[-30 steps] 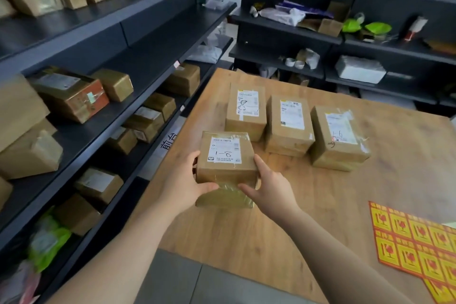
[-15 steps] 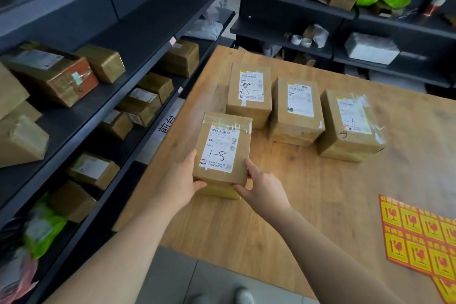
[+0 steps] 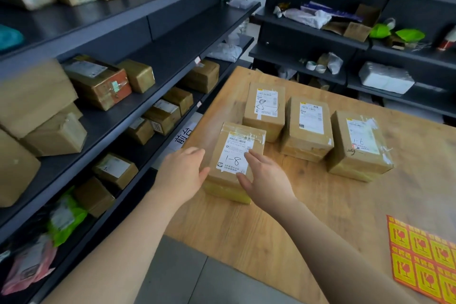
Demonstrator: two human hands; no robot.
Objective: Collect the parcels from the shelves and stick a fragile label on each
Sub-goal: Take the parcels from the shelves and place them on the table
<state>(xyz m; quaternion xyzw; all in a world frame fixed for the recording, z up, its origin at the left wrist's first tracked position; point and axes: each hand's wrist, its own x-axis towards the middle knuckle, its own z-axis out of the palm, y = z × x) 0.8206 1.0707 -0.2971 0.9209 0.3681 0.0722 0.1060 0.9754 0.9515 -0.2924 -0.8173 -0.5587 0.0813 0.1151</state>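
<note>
A brown parcel marked "1-8" [image 3: 238,139] lies flat near the left edge of the wooden table [image 3: 303,217]. My left hand [image 3: 183,172] rests against its left side with the fingers straight. My right hand [image 3: 266,177] lies on its near right corner, fingers spread over the white address label. Neither hand is clamped around it. Three more taped parcels sit behind it in a row: one [image 3: 265,108], a second [image 3: 308,126] and a third marked "1-6" [image 3: 357,143]. A sheet of yellow and red fragile labels [image 3: 424,256] lies at the table's right front.
Dark shelving [image 3: 128,116] runs along the left, holding several brown parcels such as an orange-ended one [image 3: 98,81] and some green and pink bags low down. More dark shelves [image 3: 320,32] with bags, tape rolls and a white packet stand behind the table. Grey floor lies below me.
The "1-8" parcel went from held above the table to lying flat on it. Both hands have loosened from its sides, and my right hand has slid onto its top.
</note>
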